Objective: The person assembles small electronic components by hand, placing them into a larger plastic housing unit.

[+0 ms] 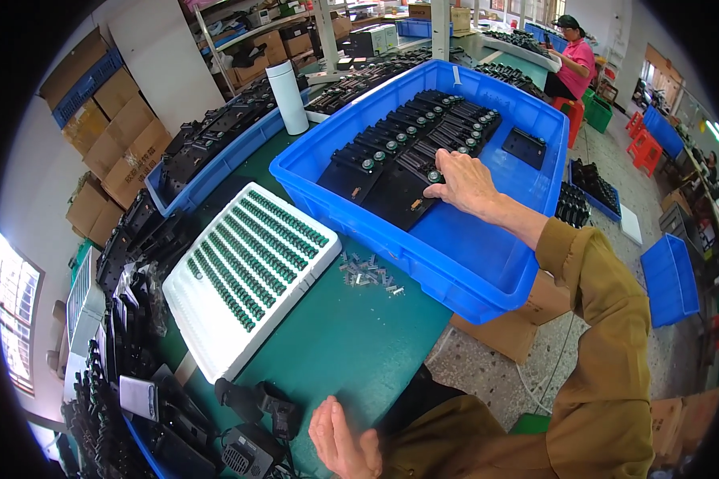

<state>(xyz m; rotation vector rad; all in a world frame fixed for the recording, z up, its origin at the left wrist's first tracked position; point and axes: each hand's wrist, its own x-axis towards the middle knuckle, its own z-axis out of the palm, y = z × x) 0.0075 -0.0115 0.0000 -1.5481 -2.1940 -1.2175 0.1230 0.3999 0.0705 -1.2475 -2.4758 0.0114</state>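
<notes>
In the head view, the landmark is the large blue crate (455, 247) that stands on the green tabletop (351, 343) and hangs a little over its edge. The right hand (465, 182) reaches into this crate; its fingers (438, 188) are bent and close together, and their tips touch one black flat part (403, 191) with a small round green-and-silver piece on it. Whether the fingers pinch this part or only press on it, I cannot tell. More black parts of the same kind lie in rows (423, 132) in the far half of the crate, and a single black plate (524, 147) lies apart near the far right wall of the crate. The left hand (342, 443) rests far from the crate, at the near edge of the tabletop, open, with the fingers straight and slightly spread, holding nothing. Just left of the crate lies a white foam tray (244, 275) with rows of small green components. Between this tray and the crate lies a small heap of metal pieces (369, 274). Behind the crate stands a white cylinder (287, 97).
</notes>
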